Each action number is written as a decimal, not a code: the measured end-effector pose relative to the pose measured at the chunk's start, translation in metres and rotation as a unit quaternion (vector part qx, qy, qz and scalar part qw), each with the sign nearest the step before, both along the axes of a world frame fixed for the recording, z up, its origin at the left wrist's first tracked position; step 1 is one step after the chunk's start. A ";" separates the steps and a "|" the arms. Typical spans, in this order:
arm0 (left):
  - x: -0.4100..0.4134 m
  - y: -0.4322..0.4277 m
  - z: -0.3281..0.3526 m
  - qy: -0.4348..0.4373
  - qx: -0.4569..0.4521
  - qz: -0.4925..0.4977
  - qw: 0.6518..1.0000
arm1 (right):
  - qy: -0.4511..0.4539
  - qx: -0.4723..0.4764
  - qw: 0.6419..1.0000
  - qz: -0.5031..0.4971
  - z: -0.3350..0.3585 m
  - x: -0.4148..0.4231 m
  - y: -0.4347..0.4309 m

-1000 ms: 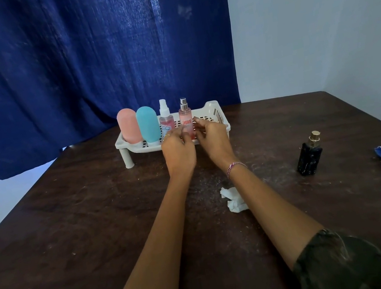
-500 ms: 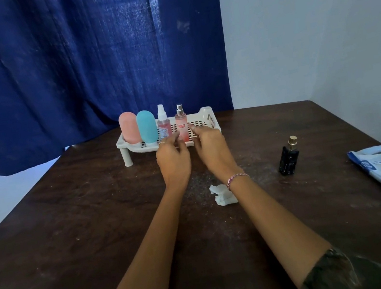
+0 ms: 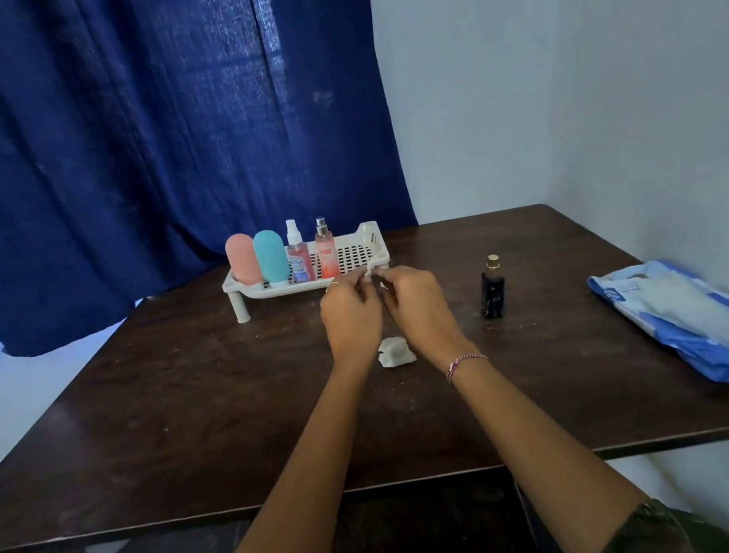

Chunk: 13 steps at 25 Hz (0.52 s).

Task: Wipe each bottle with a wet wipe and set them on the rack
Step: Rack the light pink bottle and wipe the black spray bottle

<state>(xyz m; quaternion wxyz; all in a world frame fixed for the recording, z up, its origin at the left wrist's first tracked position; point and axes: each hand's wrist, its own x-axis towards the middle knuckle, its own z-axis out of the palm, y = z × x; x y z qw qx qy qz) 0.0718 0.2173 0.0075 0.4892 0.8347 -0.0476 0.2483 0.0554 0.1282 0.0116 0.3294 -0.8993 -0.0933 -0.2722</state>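
Presently listed, largest first: dark blue curtain (image 3: 111, 150), filling the upper left of the frame; dark wooden counter (image 3: 185, 430), across the lower middle; blue pack of wet wipes (image 3: 700, 314), lying flat at the right edge of the frame; white perforated rack (image 3: 371, 236), centre frame at the far side of the counter, carrying four upright bottles in a row at its left end: pink bottle (image 3: 242, 258), teal bottle (image 3: 270, 256), white-capped spray bottle (image 3: 300, 261), silver-capped spray bottle (image 3: 327, 253). Left hand (image 3: 352, 317) and right hand (image 3: 419, 305), close together just in front of the rack's right front corner; fingers (image 3: 341, 287) of both curled inward, tips nearly meeting; whether they pinch anything cannot be told. Black bottle (image 3: 493, 292) with gold cap, upright on the counter right of centre, well apart from the rack, not yet racked. Judged small, light, rigid, probably glass, so breakable and slick once wet; best taken round the body, not the cap. Crumpled wipe (image 3: 395, 352), soft and limp, on the counter between the wrists. Beaded bracelet (image 3: 465, 362), right wrist.
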 end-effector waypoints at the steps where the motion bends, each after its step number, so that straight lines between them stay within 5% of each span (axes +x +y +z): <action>1: -0.005 -0.006 0.001 -0.001 -0.001 -0.007 1.000 | 0.000 0.003 1.000 -0.003 0.002 -0.007 -0.005; 13: -0.015 -0.086 -0.008 0.026 0.005 -0.095 0.995 | -0.055 0.037 0.989 -0.135 -0.002 -0.029 -0.086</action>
